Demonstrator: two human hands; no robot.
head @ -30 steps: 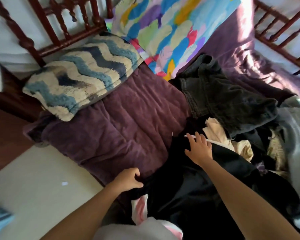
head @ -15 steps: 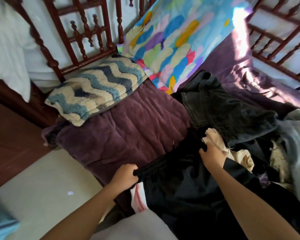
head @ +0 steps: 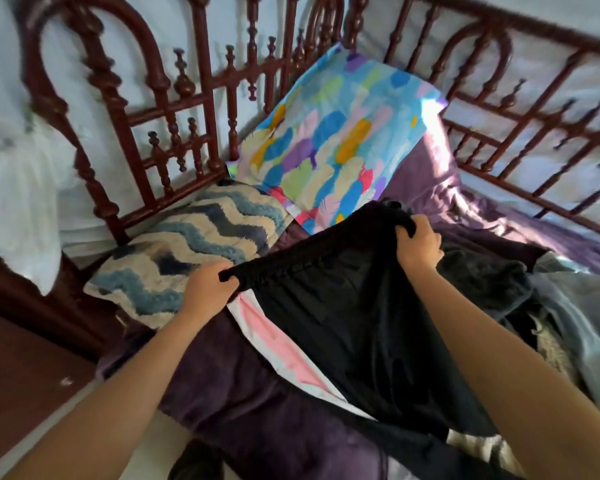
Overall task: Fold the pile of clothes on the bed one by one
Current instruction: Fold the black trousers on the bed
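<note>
Both hands pinch the black garment (head: pixel 354 306) by its gathered waistband — L hand (head: pixel 207 287) nearer the zigzag pillow (head: pixel 187 251), R hand (head: pixel 418 249) farther from it.

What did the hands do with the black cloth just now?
The right hand, flat on the pile a second ago, and the left hand each gripped one waistband end of the black silky garment and lifted it, stretched between them. The blue zigzag pillow, the colourful feather-print pillow and the purple blanket stayed put.
</note>
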